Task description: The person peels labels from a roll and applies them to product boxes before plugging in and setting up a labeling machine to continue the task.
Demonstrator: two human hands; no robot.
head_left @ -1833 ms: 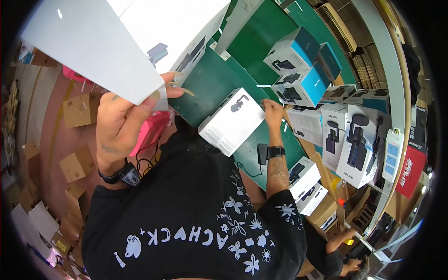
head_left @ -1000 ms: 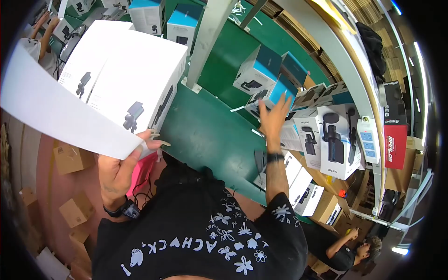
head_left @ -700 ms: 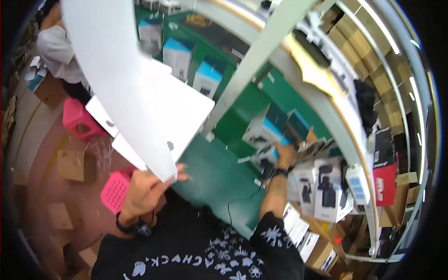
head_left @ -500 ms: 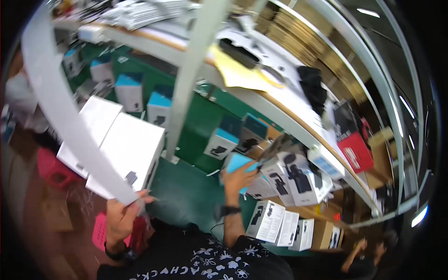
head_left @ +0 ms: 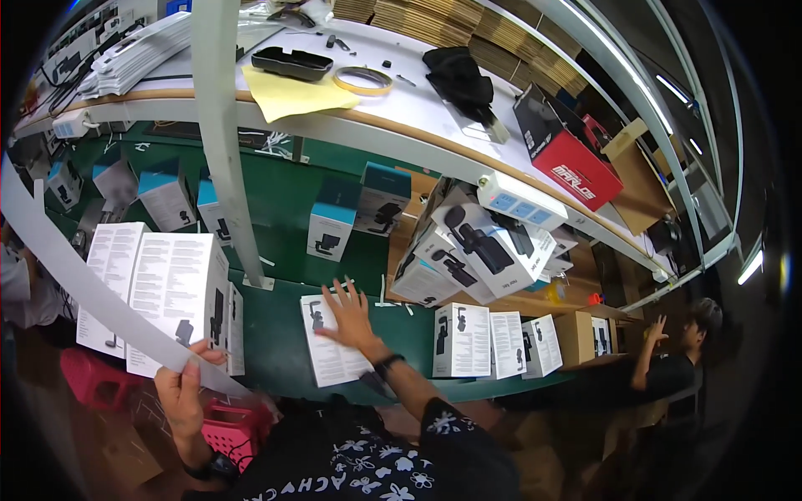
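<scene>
My left hand pinches the end of a long white strip, which curves up and away past the left side of the view. Under my right hand a white printed box lies flat on the green bench; the fingers are spread across its top and do not grip it. Just beyond my left hand stand two large white boxes with printed text, side by side, partly behind the strip.
Blue-topped boxes line the bench's far side. At the right are stacked white boxes, a row of smaller ones and a carton. A post rises from the bench to a shelf with tape. Another person is at far right.
My right hand has left the blue-topped box and now rests spread on a white box nearer me. The left hand still pinches the strip. The whole view has shifted.
</scene>
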